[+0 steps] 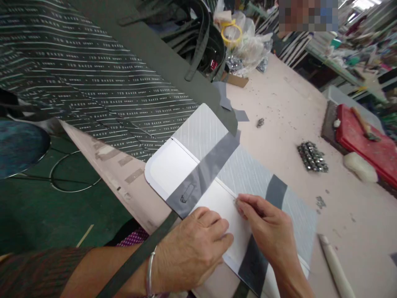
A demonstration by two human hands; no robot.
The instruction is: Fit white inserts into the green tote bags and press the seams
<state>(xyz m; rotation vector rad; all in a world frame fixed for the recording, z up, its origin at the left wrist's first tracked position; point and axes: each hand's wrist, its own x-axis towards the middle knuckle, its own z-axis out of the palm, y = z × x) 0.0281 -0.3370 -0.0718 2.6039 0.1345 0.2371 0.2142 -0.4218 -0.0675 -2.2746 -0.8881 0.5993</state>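
A grey textured panel [248,174] lies at the near edge of the pale worktable [288,111], with a white rounded template [169,167] on top of it. Two dark grey straps cross the panel: one [206,167] in the middle, another [274,190] at the right. My left hand [194,244] rests knuckles-up on the white template with its fingers curled, a bangle on the wrist. My right hand [268,227] pinches a small thin tool at the template's edge; the tip is barely visible.
Dark printed lining fabric [93,74] and olive fabric [161,54] lie at the back left. Tape roll [231,33] and plastic bags are behind. Metal studs [312,156], a red board with a hammer [366,145] and a pale stick [336,267] are at the right.
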